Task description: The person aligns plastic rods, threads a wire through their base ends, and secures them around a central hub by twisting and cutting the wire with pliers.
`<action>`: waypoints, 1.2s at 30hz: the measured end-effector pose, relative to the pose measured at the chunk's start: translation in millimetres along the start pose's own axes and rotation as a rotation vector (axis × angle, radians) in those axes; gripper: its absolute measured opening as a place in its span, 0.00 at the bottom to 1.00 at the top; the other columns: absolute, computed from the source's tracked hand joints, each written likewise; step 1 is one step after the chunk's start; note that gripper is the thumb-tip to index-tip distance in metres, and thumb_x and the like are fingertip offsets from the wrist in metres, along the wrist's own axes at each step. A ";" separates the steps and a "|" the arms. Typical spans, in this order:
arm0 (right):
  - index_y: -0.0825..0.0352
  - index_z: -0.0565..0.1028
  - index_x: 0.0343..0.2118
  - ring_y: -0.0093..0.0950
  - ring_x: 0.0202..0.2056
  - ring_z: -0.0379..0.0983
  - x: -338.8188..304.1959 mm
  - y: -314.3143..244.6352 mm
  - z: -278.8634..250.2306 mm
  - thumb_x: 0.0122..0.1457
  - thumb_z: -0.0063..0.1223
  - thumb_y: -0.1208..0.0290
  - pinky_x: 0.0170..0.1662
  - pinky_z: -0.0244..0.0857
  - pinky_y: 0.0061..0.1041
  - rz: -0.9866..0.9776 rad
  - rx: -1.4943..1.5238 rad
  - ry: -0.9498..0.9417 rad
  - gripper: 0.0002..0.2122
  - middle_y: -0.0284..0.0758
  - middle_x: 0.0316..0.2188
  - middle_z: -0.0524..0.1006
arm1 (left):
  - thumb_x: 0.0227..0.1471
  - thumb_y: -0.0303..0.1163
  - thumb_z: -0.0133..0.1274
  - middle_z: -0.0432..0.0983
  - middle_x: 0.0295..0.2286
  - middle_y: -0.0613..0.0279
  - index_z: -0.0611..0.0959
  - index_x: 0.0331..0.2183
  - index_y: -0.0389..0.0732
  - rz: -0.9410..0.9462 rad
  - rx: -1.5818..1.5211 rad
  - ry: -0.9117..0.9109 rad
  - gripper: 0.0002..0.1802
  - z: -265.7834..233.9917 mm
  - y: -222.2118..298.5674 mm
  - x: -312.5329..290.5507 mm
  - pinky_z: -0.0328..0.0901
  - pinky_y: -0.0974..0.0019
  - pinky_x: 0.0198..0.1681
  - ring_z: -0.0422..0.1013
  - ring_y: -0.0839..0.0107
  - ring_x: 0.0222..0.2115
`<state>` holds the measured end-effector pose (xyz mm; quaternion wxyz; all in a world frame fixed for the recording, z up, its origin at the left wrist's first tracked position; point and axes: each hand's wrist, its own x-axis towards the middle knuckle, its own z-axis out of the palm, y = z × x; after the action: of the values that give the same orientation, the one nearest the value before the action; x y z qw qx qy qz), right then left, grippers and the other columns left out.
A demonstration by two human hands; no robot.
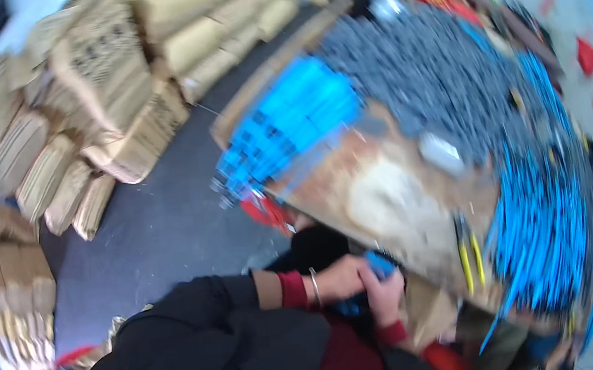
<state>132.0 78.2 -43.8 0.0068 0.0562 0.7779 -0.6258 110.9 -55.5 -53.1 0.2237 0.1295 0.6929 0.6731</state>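
- Both hands, left hand (pixel 339 278) and right hand (pixel 384 298), clasp one small blue part (pixel 380 264) together, just below the bench (pixel 388 195) edge.
- Blurred view: the part could slip floorward.
- Blue strips (pixel 542 227) piled beyond the right hand could slide off if bumped.

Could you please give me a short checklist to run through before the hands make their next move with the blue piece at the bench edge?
1. Blue piece held between both hands: ok.
2. Left hand touching it: ok.
3. Right hand closed on it: cannot tell, blurred.
4. Yellow-handled tool near the right hand on the workbench: ok.
5. Blue stock pile clear of the bench edge: not ok, it hangs over.
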 end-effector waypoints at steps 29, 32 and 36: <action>0.74 0.70 0.31 0.22 0.28 0.70 -20.2 -0.6 28.7 0.49 0.58 0.71 0.34 0.66 0.23 -0.166 0.083 0.174 0.12 0.34 0.27 0.75 | 0.46 0.27 0.50 0.63 0.48 0.60 0.63 0.51 0.36 0.090 -0.478 -0.304 0.29 -21.3 -17.7 -32.6 0.52 0.67 0.55 0.58 0.73 0.51; 0.73 0.71 0.31 0.22 0.27 0.71 -28.3 -11.8 29.0 0.48 0.60 0.70 0.34 0.66 0.24 -0.121 0.004 0.204 0.13 0.34 0.25 0.76 | 0.46 0.25 0.50 0.61 0.49 0.59 0.60 0.52 0.38 0.040 -0.405 -0.293 0.31 -16.5 -13.3 -45.4 0.52 0.67 0.56 0.56 0.72 0.53; 0.73 0.72 0.30 0.22 0.26 0.72 -37.0 -6.9 32.1 0.46 0.62 0.69 0.33 0.67 0.25 -0.104 0.006 0.248 0.14 0.34 0.24 0.76 | 0.44 0.23 0.51 0.63 0.48 0.55 0.62 0.50 0.35 -0.008 -0.538 -0.173 0.29 -9.3 -9.0 -60.8 0.53 0.65 0.56 0.59 0.69 0.51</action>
<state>166.2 42.5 -41.1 -0.1221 0.0929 0.7727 -0.6159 160.2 -93.4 -53.9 0.3109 0.1197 0.4680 0.8185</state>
